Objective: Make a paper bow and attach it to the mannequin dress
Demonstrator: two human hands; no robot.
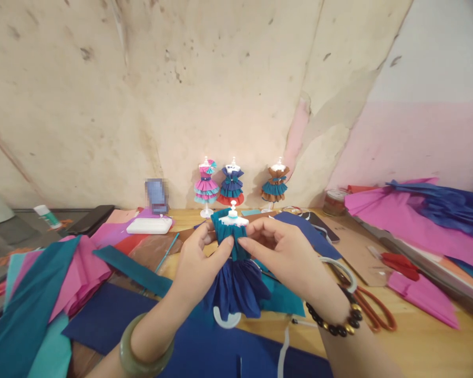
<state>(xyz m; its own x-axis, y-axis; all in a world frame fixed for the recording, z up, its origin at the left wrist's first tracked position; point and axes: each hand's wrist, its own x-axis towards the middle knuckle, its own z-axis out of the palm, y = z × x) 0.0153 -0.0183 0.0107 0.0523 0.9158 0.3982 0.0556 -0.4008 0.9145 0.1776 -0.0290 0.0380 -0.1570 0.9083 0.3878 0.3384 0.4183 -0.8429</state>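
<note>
A small white mannequin [233, 215] stands upright in front of me, dressed in a teal bodice and a gathered navy skirt [238, 283]. Its round white base [226, 317] shows below the hem. My left hand [205, 254] pinches the left side of the teal bodice [230, 239] between thumb and fingers. On the other side my right hand [279, 249] pinches the same bodice near the neckline. Both thumbs lie close together on its front. The fingers behind the bodice are partly hidden.
Three dressed mannequins, one in pink [206, 184], stand along the wall. Navy paper [110, 317] and teal paper [31, 299] cover the left and front. Scissors [378, 310] lie to the right, near pink paper [421, 299]. A glue stick [47, 216] stands far left; a phone [156, 195] leans behind.
</note>
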